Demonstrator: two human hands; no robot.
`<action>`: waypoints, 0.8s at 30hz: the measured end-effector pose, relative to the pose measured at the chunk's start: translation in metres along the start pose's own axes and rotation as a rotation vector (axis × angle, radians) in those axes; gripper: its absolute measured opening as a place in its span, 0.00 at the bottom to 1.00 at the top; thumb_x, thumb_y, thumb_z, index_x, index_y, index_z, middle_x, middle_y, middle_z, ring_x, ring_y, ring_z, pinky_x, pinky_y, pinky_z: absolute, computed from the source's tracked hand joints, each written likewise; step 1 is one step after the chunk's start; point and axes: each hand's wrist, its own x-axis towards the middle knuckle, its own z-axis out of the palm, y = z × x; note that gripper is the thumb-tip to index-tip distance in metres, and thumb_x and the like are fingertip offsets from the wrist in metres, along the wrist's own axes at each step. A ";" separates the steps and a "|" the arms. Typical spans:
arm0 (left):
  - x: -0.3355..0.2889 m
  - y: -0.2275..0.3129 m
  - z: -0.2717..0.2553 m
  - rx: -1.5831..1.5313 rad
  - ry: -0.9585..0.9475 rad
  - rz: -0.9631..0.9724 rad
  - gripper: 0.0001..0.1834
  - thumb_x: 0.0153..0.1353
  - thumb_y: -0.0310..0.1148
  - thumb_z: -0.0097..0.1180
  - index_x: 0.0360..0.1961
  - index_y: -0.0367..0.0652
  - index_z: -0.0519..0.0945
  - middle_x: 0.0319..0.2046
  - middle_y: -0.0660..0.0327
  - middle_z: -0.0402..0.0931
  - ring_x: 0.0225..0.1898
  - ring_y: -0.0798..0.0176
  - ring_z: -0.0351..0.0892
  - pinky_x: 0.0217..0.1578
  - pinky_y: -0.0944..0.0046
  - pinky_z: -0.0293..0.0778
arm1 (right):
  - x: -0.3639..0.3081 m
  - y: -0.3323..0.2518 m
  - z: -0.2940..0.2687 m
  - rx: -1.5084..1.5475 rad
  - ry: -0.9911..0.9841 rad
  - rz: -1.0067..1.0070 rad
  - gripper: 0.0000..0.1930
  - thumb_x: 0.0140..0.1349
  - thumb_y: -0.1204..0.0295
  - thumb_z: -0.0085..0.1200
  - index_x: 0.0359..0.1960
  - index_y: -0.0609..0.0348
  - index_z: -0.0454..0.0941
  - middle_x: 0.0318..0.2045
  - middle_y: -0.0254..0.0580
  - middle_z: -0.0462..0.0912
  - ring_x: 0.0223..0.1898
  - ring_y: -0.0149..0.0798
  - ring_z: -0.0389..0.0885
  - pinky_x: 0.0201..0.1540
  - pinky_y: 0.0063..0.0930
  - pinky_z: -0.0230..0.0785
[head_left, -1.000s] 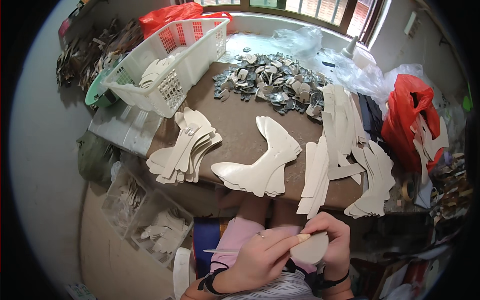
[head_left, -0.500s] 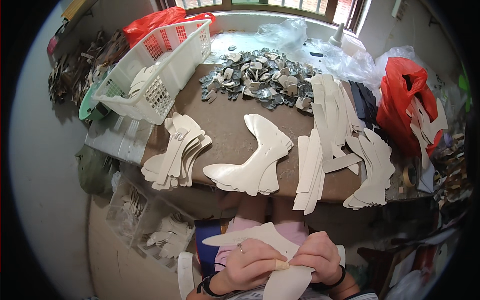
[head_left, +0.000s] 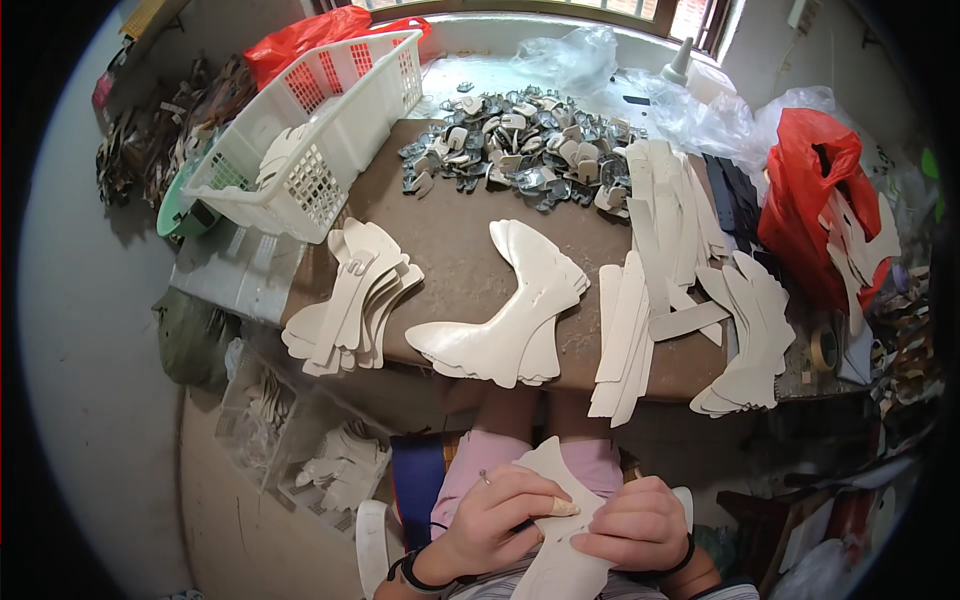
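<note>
Over my lap, I hold a cream shoe-upper piece (head_left: 562, 578), flat and curved, pinched from both sides. My left hand (head_left: 500, 525), with a ring and a dark wristband, grips its left side, the thumb on its face near a small hole. My right hand (head_left: 636, 525) is closed on its right edge, fingers curled and thumb on top. The piece's upper tip stands up between the hands; its left part is hidden by my left hand. Straight ahead, on the brown table (head_left: 455, 235), lies a stack of similar cream pieces (head_left: 525, 310), boot-like in outline.
Another stack (head_left: 350, 300) lies left, with cream strips (head_left: 622, 340) and more curved pieces (head_left: 750, 335) right. Behind are a heap of metal-and-cream clips (head_left: 525, 150), a white basket (head_left: 310, 140) and a red bag (head_left: 815, 200). Crates (head_left: 335, 465) stand on the floor at left.
The piece has turned between my hands, so its long left arm no longer sticks out left. My left thumb has moved up, and the fingers of both hands have shifted their hold.
</note>
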 end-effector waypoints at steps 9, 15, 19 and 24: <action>-0.005 -0.008 0.002 0.160 0.075 0.420 0.12 0.38 0.25 0.63 0.30 0.43 0.83 0.34 0.65 0.78 0.36 0.64 0.77 0.35 0.67 0.71 | 0.004 -0.010 0.005 0.280 0.098 0.157 0.07 0.44 0.77 0.64 0.28 0.59 0.82 0.26 0.38 0.78 0.25 0.38 0.78 0.24 0.29 0.68; -0.011 -0.011 0.008 0.032 0.178 0.398 0.11 0.41 0.25 0.64 0.31 0.40 0.83 0.35 0.62 0.78 0.38 0.60 0.80 0.31 0.67 0.77 | -0.011 0.000 -0.007 0.302 -0.180 0.147 0.09 0.45 0.77 0.64 0.31 0.59 0.84 0.33 0.37 0.77 0.31 0.38 0.79 0.30 0.30 0.71; -0.013 -0.009 0.005 0.049 0.160 0.375 0.11 0.42 0.25 0.64 0.31 0.40 0.82 0.35 0.62 0.78 0.40 0.59 0.80 0.32 0.66 0.78 | -0.004 0.004 0.005 0.108 0.070 -0.044 0.12 0.45 0.76 0.63 0.34 0.61 0.83 0.31 0.37 0.76 0.29 0.39 0.78 0.29 0.31 0.70; -0.010 -0.008 0.001 0.172 0.138 0.478 0.11 0.44 0.23 0.63 0.32 0.37 0.80 0.36 0.60 0.77 0.40 0.58 0.81 0.34 0.66 0.81 | 0.005 -0.005 0.002 0.131 0.029 0.088 0.15 0.43 0.72 0.61 0.36 0.64 0.82 0.30 0.38 0.75 0.26 0.41 0.77 0.30 0.32 0.70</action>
